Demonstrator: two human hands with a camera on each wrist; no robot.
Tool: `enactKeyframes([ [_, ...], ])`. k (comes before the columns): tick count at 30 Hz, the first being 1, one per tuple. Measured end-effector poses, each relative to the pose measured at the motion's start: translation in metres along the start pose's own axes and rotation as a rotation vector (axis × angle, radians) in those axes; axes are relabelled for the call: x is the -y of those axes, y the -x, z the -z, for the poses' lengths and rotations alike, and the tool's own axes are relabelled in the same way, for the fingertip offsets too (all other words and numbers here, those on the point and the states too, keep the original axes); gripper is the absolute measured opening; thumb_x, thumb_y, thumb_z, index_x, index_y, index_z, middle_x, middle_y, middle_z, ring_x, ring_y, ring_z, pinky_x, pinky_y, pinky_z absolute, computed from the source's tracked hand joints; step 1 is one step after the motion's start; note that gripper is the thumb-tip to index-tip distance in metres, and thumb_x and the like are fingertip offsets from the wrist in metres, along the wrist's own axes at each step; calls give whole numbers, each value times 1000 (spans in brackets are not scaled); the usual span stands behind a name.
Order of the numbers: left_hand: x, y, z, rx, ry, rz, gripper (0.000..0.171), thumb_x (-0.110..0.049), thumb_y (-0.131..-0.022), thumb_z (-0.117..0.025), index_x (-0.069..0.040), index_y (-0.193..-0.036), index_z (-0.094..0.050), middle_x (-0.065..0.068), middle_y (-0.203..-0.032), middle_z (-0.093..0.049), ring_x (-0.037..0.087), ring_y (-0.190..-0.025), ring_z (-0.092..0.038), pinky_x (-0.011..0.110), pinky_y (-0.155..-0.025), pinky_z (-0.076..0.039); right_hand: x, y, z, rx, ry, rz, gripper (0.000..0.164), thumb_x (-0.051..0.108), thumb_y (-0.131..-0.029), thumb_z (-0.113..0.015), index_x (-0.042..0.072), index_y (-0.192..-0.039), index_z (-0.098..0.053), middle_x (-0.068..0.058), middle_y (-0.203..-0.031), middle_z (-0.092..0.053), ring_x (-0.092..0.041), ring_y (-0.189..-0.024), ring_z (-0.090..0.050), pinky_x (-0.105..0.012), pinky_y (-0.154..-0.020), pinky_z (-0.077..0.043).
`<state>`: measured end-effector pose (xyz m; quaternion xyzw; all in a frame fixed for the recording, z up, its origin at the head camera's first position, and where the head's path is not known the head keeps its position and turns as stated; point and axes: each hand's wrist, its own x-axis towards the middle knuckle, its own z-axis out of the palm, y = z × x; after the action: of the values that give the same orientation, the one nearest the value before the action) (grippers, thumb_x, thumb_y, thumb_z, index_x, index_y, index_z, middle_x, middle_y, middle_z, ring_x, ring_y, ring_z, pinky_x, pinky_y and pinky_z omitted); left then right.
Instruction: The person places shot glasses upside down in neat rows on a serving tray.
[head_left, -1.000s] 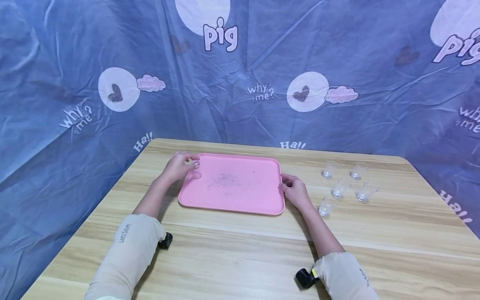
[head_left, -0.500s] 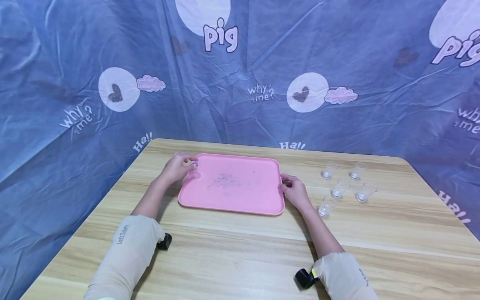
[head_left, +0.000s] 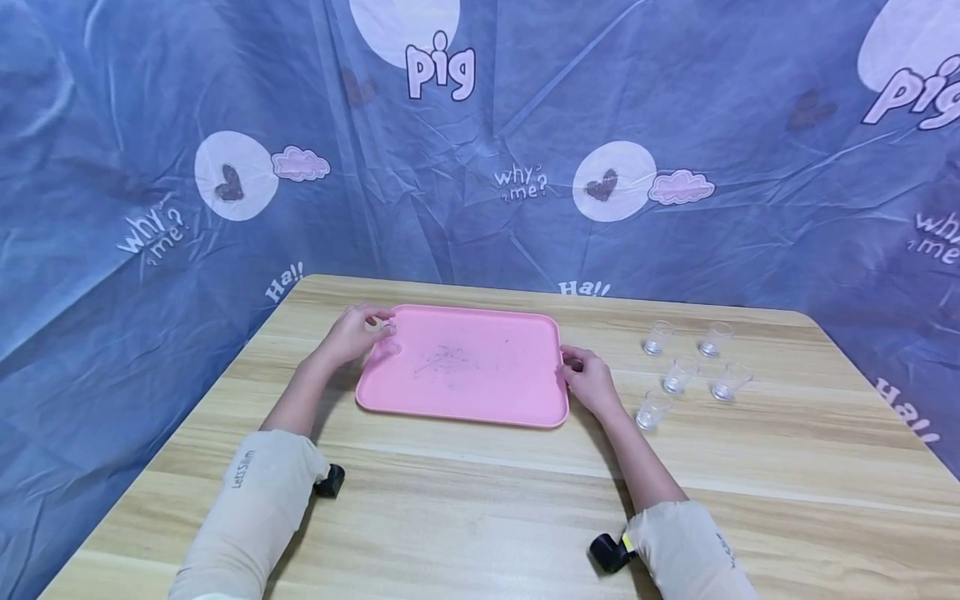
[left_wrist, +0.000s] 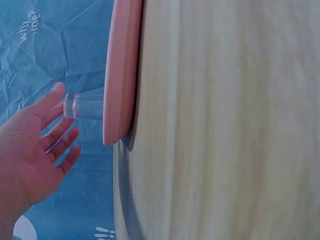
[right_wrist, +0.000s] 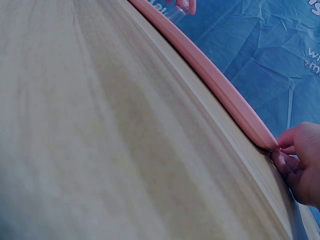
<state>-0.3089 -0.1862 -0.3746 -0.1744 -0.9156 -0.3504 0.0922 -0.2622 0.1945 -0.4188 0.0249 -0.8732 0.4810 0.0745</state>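
Note:
A pink tray (head_left: 465, 383) lies on the wooden table. On its left end stands a small clear glass (left_wrist: 87, 105) with its thick base up and its rim on the tray. My left hand (head_left: 352, 333) pinches that base between thumb and forefinger; in the left wrist view the other fingers (left_wrist: 64, 146) spread loosely below. At the tray's right edge my right hand (head_left: 590, 382) pinches the rim between thumb and fingers. The right wrist view shows this grip, with the right hand (right_wrist: 302, 162) at the tray's corner end.
Several clear glasses stand upright to the right of the tray, the nearest glass (head_left: 652, 412) close to my right forearm. The wooden table (head_left: 465, 508) ends at a blue printed cloth (head_left: 465, 225) behind.

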Motion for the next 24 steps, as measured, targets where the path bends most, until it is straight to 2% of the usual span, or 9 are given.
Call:
enactKeyframes([
  [6, 6, 6, 2, -35, 168, 133, 31, -13, -94, -51, 7, -118, -56, 24, -113, -56, 35, -97, -53, 42, -83, -44, -1, 0, 0, 1, -8, -8, 41, -1, -83, -56, -8, -124, -52, -25, -111, -57, -32, -98, -55, -36, -80, -48],
  [13, 25, 19, -8, -4, 361, 259, 38, -4, -91, -52, 11, -126, -46, 27, -116, -52, 30, -92, -53, 23, -65, -48, 0, 0, 0, 6, -5, -9, 41, -1, -83, -55, -7, -123, -52, -25, -110, -57, -31, -97, -55, -32, -75, -49],
  [17, 34, 25, -15, 15, 433, 295, 42, -1, -88, -54, 12, -127, -45, 28, -119, -51, 28, -99, -51, 21, -74, -47, 2, 0, -1, 15, 1, -21, 42, 0, -83, -55, -7, -125, -51, -24, -111, -56, -30, -97, -54, -31, -74, -49],
  [24, 35, 25, -18, 32, 402, 275, 46, 0, -85, -58, 11, -127, -45, 27, -118, -52, 33, -104, -51, 34, -91, -42, 0, 0, 1, 17, 9, -36, 42, 1, -84, -55, -5, -126, -51, -23, -113, -56, -30, -98, -54, -34, -78, -48],
])
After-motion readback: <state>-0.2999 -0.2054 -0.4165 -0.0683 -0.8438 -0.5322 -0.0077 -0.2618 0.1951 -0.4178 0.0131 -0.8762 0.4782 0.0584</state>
